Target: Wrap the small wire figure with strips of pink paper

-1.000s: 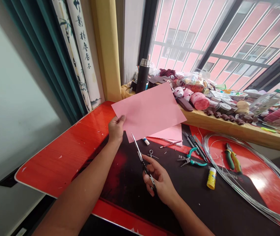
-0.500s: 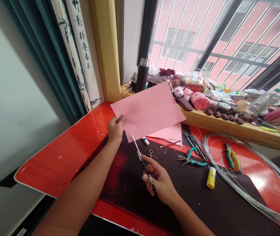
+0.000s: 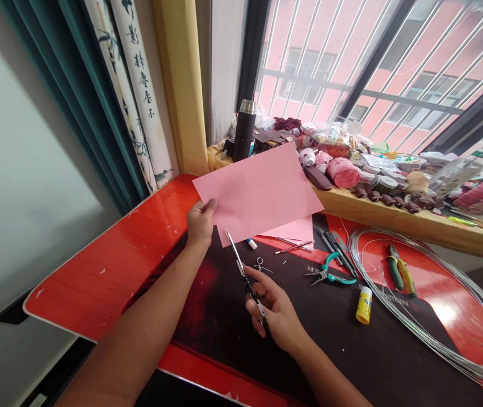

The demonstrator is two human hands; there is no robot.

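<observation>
Your left hand point(image 3: 200, 229) pinched the left edge of the pink paper point(image 3: 262, 189) above the tabletop point(image 3: 97, 271). Below the paper, your right hand point(image 3: 277, 315) curled loosely around the scissors point(image 3: 240, 267), their long axis slanting up to overlap the paper's near corner.

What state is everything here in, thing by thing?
Pink paper sheet: held up, tilted.
Scissors: blades appear nearly closed.
Left hand: gripping the sheet's edge.
Right hand: holding the scissors.
Teal pliers: jaws open.
Green-and-yellow pliers: handles close together.
Glue stick: capped.
Wire: coiled.
Black thermos: upright, lid on.
</observation>
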